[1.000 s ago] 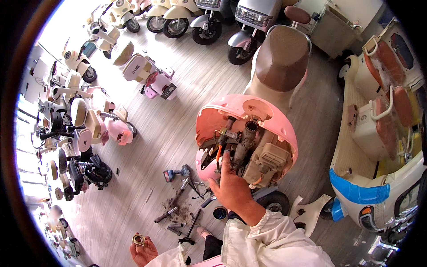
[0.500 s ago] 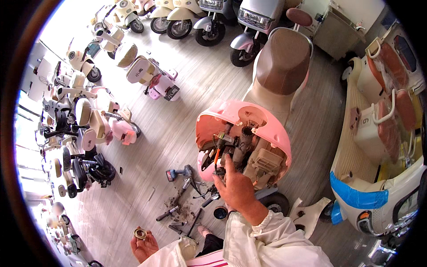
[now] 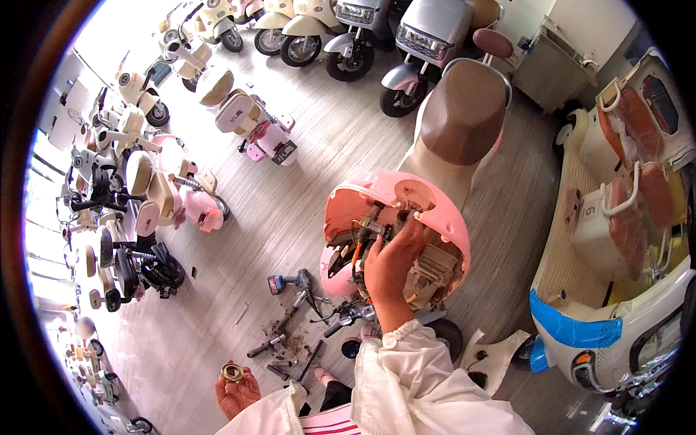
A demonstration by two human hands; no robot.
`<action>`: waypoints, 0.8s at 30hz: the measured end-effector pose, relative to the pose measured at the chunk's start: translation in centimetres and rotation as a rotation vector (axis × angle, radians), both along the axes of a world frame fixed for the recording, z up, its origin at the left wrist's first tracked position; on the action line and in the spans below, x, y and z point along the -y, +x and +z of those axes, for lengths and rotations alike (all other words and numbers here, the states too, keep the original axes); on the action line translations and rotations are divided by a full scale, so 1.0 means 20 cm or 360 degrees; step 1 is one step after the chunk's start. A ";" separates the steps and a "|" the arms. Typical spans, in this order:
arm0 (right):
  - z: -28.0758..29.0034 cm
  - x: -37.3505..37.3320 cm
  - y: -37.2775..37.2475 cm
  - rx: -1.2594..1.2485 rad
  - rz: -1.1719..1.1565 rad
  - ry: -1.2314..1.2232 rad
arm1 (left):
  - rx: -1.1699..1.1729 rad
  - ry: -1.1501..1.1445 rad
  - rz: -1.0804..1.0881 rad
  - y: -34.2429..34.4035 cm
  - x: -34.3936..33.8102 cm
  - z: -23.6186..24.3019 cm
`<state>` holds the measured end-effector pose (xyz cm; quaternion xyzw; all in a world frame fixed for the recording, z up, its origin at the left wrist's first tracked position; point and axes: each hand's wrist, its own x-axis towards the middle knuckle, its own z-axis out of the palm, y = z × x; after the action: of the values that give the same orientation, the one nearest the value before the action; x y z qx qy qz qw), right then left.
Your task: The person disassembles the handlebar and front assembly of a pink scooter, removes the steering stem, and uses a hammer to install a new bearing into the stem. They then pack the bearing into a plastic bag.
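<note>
At the lower left, my left hand (image 3: 238, 395) holds a brass-coloured metal ring (image 3: 232, 373) at its fingertips, the ring's round opening facing up. My right hand (image 3: 394, 264) reaches into the opened front of a pink scooter (image 3: 455, 217). Its fingers stretch up to the top of the steering tube, with the thumb apart on the left side, and they cover most of the tube. Around that hand are wiring with an orange cable (image 3: 356, 251) and a dusty beige plastic housing (image 3: 433, 268). Whether the fingertips grip anything inside is hidden.
On the floor lie a cordless drill (image 3: 288, 281), detached handlebar parts (image 3: 348, 317), scattered dirt and a cream panel (image 3: 500, 355). The scooter's brown seat (image 3: 464, 109) extends beyond its front. A larger cream vehicle (image 3: 580, 326) with blue tape stands right; several scooters line the left and back.
My right hand has moved up and right, from a pointing pose by the wiring to the top of the steering tube. The left hand still holds the ring, and the view has shifted slightly.
</note>
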<state>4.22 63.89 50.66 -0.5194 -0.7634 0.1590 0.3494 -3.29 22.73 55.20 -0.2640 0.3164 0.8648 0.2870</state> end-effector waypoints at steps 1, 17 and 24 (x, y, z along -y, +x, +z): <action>-0.04 -0.01 -0.02 -0.0068 -0.0051 0.0017 | 0.0014 0.0007 0.0029 0.01 -0.01 0.01; 0.10 -0.11 0.01 0.0380 0.0091 -0.0206 | 0.0165 0.0110 0.0025 0.00 0.26 -0.09; 0.08 -0.20 -0.04 0.0628 0.0105 -0.0276 | 0.0206 0.0104 0.0091 -0.01 0.32 -0.15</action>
<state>3.45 67.91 52.30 -0.5433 -0.8171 0.1309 0.1418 -3.46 16.41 52.26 -0.3186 0.2611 0.8636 0.2906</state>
